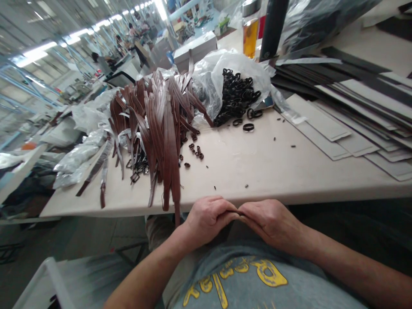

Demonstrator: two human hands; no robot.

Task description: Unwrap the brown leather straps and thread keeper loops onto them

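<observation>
the pale table runs across my whole view, with a spread of flat panels on its right and a heap of brown straps on its left, a few ends hanging over the near edge by my left forearm. between them, black loops spill from a clear plastic bag. lower down, my left hand and right hand meet just in front of that edge, fingertips nearly touching, both pinching one thin brown piece. only a sliver of it shows between them; the rest is hidden, so i cannot tell its shape. to work it well from here, i would press evenly with both thumbs, hold the edges level and let neither side twist, and open a little gap between the fingertips to see the piece. i'd also mind the hanging strap ends, the small brown loops and, tiniest of all, the dark bits scattered on the tabletop.
</observation>
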